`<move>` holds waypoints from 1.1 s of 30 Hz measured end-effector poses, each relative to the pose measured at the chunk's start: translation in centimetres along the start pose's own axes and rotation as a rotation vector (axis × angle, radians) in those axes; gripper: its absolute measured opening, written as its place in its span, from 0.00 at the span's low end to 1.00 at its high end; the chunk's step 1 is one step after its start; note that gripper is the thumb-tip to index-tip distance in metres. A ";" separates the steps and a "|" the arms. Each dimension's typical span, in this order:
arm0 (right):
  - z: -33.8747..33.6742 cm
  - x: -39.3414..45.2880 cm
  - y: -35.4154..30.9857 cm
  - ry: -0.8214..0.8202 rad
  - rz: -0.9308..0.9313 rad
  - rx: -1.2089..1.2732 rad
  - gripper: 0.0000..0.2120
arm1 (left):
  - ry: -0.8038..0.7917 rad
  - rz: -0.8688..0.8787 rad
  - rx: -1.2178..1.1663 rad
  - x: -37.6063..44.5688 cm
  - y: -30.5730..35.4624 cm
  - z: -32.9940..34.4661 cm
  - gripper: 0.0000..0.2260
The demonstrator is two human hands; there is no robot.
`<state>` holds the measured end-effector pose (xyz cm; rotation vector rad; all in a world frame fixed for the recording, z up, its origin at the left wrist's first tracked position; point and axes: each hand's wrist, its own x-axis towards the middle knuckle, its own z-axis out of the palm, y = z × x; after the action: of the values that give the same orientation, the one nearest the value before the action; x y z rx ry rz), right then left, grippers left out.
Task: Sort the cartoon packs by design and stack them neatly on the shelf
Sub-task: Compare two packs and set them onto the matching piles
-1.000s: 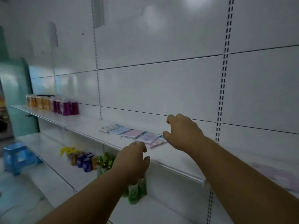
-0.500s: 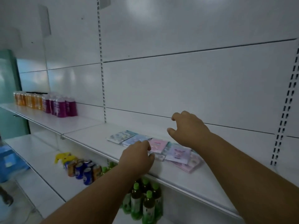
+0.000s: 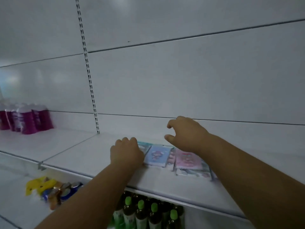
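**Kid:** What is on the far left?

**Me:** Pink bottles (image 3: 26,119), standing at the back of the shelf (image 3: 85,156). They are well away from my job. Down below are some cans (image 3: 66,191) and green-capped bottles (image 3: 140,210).

**Kid:** Where are the cartoon packs?

**Me:** They lie flat in a row on the shelf, right in front of me. The leftmost pack (image 3: 143,147) is mostly under my left hand (image 3: 126,154). Just beside it is a blue pack (image 3: 157,155). Then comes a pink pack (image 3: 188,158), and it lies partly on top of another pack (image 3: 193,172).

**Kid:** What are your hands doing?

**Me:** My left hand is curled, knuckles up, and it rests on the left end of the row. I cannot tell if it grips a pack, because my fingers are hidden. My right hand (image 3: 186,134) floats above the pink pack. Its fingers are spread and it holds nothing.

**Kid:** Are the packs heavy?

**Me:** I think they are light and thin. They look shiny, so they may slide on the smooth shelf. They may bend too.

**Kid:** So how will you pick one up?

**Me:** I would pinch a pack by its edge, thumb under and fingers on top. Pressing flat on it would just push it along.
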<state>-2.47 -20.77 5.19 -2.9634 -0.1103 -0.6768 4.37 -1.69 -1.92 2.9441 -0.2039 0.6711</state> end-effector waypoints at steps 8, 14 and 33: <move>3.9 0.8 -4.6 -0.069 0.238 -0.032 0.22 | -0.244 0.051 -0.052 3.4 -3.6 1.6 0.30; 6.6 1.1 -6.5 -0.188 0.404 -0.123 0.18 | -0.113 0.035 -0.504 4.1 -5.6 0.4 0.27; 7.7 2.6 -8.8 0.216 0.648 0.390 0.03 | -0.142 -0.175 -1.306 4.3 -9.4 0.8 0.12</move>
<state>2.31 -11.00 0.12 -2.3230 0.6262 -0.7545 9.95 6.97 -1.52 1.7077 -0.2544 0.1484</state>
